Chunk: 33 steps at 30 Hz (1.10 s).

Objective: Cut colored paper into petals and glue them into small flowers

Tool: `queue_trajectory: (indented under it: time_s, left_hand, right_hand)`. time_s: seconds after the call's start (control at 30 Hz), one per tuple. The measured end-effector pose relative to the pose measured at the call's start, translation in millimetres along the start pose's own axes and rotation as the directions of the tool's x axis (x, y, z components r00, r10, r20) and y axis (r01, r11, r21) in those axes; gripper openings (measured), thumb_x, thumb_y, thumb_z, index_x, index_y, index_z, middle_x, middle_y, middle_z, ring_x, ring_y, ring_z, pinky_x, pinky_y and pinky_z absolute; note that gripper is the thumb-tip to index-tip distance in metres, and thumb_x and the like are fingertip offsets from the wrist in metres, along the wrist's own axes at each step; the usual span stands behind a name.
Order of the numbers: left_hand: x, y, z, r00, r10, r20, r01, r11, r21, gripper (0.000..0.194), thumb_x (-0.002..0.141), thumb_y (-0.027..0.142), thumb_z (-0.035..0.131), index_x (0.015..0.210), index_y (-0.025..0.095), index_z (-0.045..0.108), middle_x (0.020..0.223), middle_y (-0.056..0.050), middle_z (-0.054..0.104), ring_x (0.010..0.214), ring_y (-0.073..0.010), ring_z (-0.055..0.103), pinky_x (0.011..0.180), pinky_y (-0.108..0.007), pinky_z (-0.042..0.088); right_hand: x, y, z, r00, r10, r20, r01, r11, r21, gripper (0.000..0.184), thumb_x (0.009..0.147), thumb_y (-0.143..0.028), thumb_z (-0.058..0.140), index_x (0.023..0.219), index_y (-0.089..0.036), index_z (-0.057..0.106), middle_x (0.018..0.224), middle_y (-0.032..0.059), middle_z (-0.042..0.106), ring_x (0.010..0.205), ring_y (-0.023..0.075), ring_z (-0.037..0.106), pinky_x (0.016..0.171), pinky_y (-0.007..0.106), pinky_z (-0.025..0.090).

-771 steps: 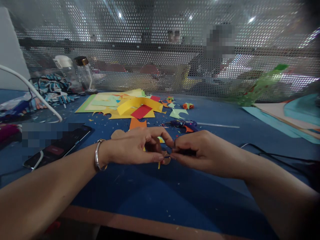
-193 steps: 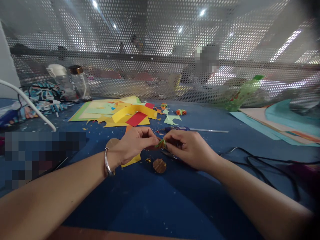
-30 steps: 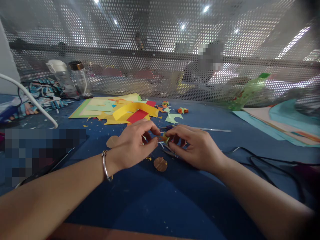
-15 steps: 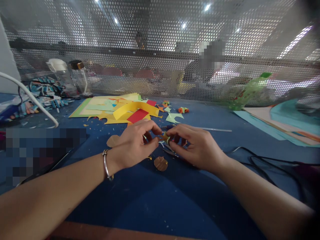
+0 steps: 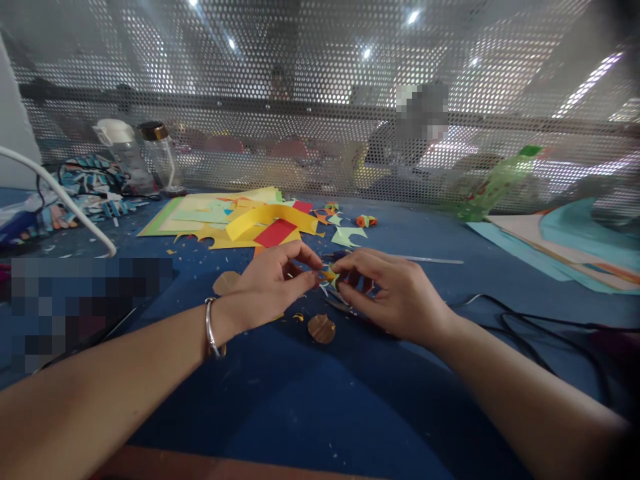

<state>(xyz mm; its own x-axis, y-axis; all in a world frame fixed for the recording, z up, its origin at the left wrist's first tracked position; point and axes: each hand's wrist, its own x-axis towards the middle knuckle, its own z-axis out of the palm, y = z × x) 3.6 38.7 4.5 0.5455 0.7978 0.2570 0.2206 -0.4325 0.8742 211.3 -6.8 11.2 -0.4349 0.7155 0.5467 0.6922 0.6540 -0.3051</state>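
Between my two hands is a small yellow and pale green paper flower [image 5: 331, 274], partly hidden by fingers. My right hand [image 5: 395, 283] is closed, pinching the flower's right side between thumb and fingers. At its left edge, the thumb and index finger of my left hand [image 5: 280, 277] come together in a pinch. Under the right hand lies a pair of scissors [image 5: 339, 303], mostly covered. A round brown cardboard disc [image 5: 321, 329] is on the table just in front, and another brown disc [image 5: 227, 283] sits partly behind my left wrist.
Yellow paper scraps [image 5: 270, 220] and a red paper piece [image 5: 276, 232] lie behind my hands. An orange paper flower [image 5: 367, 221] sits farther back. Black cables [image 5: 520, 317] and a paper stack [image 5: 565, 240] are to the right. Bottles [image 5: 163, 160] stand at the back left, before a perforated metal screen [image 5: 320, 147].
My left thumb has moved up toward the index finger, narrowing the gap between them. The paper flower has turned slightly and shows more yellow. My right hand stays nearly still.
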Motion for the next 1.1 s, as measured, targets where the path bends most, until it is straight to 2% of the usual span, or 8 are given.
queue_trajectory:
  time_s: [0.13,0.23,0.3,0.4,0.57,0.77,0.9,1.1]
  left_hand:
    - [-6.2,9.7,-0.3,0.993,0.11,-0.047,-0.1,0.98,0.172,0.014,0.081,0.015,0.063,0.095,0.019,0.064,0.088,-0.002,0.072,0.071,-0.0113,0.068,0.062,-0.022,0.054]
    - [-7.8,14.3,0.0,0.989,0.129,-0.074,-0.11,0.97,0.218,0.015,0.079,0.013,0.063,0.093,0.018,0.065,0.092,-0.002,0.071,0.072,-0.0106,0.067,0.064,-0.022,0.053]
    - [-6.2,13.0,0.1,0.996,0.058,-0.062,-0.046,0.983,0.177,0.012,0.081,0.017,0.064,0.093,0.018,0.065,0.088,-0.002,0.071,0.072,-0.0115,0.066,0.063,-0.023,0.052]
    - [-2.1,5.8,-0.2,0.998,-0.057,-0.005,0.057,0.998,-0.012,0.014,0.084,0.026,0.064,0.095,0.018,0.063,0.088,-0.003,0.07,0.076,-0.014,0.067,0.067,-0.027,0.053]
    - [1.8,-1.4,1.0,0.996,-0.079,0.045,0.087,0.969,-0.232,0.022,0.078,0.026,0.072,0.095,0.017,0.06,0.096,-0.004,0.068,0.084,-0.0163,0.067,0.076,-0.032,0.054]
    - [1.6,3.8,7.2,0.988,-0.151,0.032,0.15,0.891,-0.429,0.019,0.076,0.017,0.072,0.091,0.016,0.059,0.088,0.0,0.064,0.079,-0.0111,0.066,0.078,-0.027,0.053]
    - [2.9,1.2,9.4,0.985,-0.169,0.016,0.157,0.871,-0.465,0.018,0.078,0.018,0.071,0.091,0.016,0.058,0.087,0.0,0.063,0.076,-0.0104,0.067,0.075,-0.026,0.055]
    - [0.4,-6.1,11.0,0.995,-0.011,-0.097,-0.019,0.953,-0.301,0.021,0.08,0.018,0.069,0.097,0.018,0.057,0.092,-0.002,0.063,0.083,-0.0131,0.066,0.077,-0.029,0.057]
  right_hand:
    - [1.1,-0.5,0.4,1.0,-0.008,-0.009,0.008,1.0,-0.003,0.013,0.085,-0.014,0.058,0.096,-0.019,0.063,0.086,0.003,0.069,0.067,0.012,0.063,0.064,0.025,0.05]
    - [0.6,-0.9,0.6,1.0,-0.008,-0.019,0.008,1.0,-0.001,0.014,0.085,-0.013,0.058,0.097,-0.019,0.063,0.087,0.0024,0.069,0.066,0.0109,0.062,0.064,0.024,0.05]
    - [-0.3,-1.1,0.5,1.0,-0.011,-0.029,0.011,1.0,0.003,0.013,0.086,-0.014,0.058,0.097,-0.02,0.063,0.086,0.0019,0.069,0.065,0.0106,0.061,0.063,0.024,0.05]
    - [-1.1,-0.9,0.5,0.999,-0.024,-0.044,0.024,1.0,0.005,0.013,0.086,-0.013,0.059,0.096,-0.02,0.063,0.085,0.0013,0.068,0.065,0.0103,0.061,0.063,0.023,0.049]
    - [-0.2,1.1,1.6,0.999,-0.027,-0.036,0.027,1.0,0.001,0.014,0.085,-0.012,0.06,0.097,-0.019,0.064,0.085,0.0011,0.068,0.065,0.0099,0.061,0.063,0.023,0.049]
    - [-0.1,0.9,2.4,0.999,-0.02,-0.031,0.02,1.0,0.001,0.015,0.085,-0.012,0.06,0.097,-0.018,0.065,0.086,0.0016,0.068,0.068,0.0106,0.061,0.065,0.023,0.049]
    - [-0.8,-0.2,2.9,0.999,-0.027,-0.028,0.028,1.0,0.009,0.016,0.085,-0.012,0.06,0.098,-0.018,0.066,0.087,0.0013,0.068,0.068,0.0102,0.061,0.066,0.023,0.049]
    - [-1.1,-1.4,4.2,0.999,-0.036,-0.038,0.036,0.999,0.006,0.013,0.086,-0.012,0.06,0.097,-0.017,0.065,0.086,0.0014,0.067,0.067,0.0097,0.061,0.065,0.022,0.049]
